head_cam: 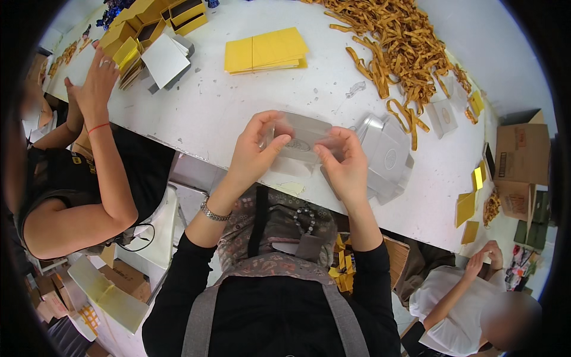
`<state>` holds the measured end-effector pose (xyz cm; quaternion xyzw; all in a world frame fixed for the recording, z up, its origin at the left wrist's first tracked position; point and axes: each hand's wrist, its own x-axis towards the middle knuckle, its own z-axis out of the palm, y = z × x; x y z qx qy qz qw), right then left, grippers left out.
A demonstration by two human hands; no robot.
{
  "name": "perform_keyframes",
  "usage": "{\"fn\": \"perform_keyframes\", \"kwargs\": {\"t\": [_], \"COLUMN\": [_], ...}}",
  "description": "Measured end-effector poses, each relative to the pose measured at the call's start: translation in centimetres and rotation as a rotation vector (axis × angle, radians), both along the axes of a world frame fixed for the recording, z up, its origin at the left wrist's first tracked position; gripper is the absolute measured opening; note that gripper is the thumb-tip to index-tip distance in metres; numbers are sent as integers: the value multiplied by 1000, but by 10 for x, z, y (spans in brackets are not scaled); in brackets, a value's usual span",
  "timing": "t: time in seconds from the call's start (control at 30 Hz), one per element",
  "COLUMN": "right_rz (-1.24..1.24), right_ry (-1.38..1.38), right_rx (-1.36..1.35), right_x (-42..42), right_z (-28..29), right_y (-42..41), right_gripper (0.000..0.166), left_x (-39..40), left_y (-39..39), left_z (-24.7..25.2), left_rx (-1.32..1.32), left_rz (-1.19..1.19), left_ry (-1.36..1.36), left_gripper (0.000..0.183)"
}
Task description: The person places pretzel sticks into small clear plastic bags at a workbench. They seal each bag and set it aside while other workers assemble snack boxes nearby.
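Between my two hands is a clear plastic box [308,129] with an oval printed mark, held just over the table's front edge. My left hand [256,149] grips its left end, thumb in front and fingers behind. At the other end, my right hand [345,158] pinches the plastic between thumb and fingers. Right beside that hand lies a stack of flat clear plastic sleeves [386,156], the top one bearing a similar oval mark. Part of the stack is hidden behind my right hand.
A banded bundle of yellow card [267,50] lies at the back. Golden ribbon loops [392,49] heap at the right rear. Yellow boxes [149,29] and a white card [166,61] sit left, near a co-worker's hand [96,85]. Another person [459,303] sits right, by the white table [214,111].
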<state>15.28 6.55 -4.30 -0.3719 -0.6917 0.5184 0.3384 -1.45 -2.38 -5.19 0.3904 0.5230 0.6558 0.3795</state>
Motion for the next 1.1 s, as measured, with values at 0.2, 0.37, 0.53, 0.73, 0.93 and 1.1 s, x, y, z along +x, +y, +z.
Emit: {"fn": "perform_keyframes", "kwargs": {"t": [0.2,0.37,0.53,0.73,0.93,1.1], "right_rz": [-15,-18,-38,3,56,145], "right_ry": [231,316,340,275,409,649], "right_rx": [-308,-211,-436,-251,-290,-176], "right_x": [0,-9,-5,-2,-6,-6], "right_z": [-11,2,7,1,7,29], "right_y": [2,-3,-21,-19,-22,-27], "right_gripper": [37,54,48,24,35,45], "left_x": [-1,11,14,11,4,7], "left_y": [0,-5,-7,-7,-14,-20], "left_z": [9,11,17,20,38,23], "left_rx": [-119,-158,-236,-116,-133,129], "left_rz": [-72,28,58,46,-39,16], "left_ry": [104,39,175,-245,-212,101], "left_gripper": [35,31,28,27,30,30]}}
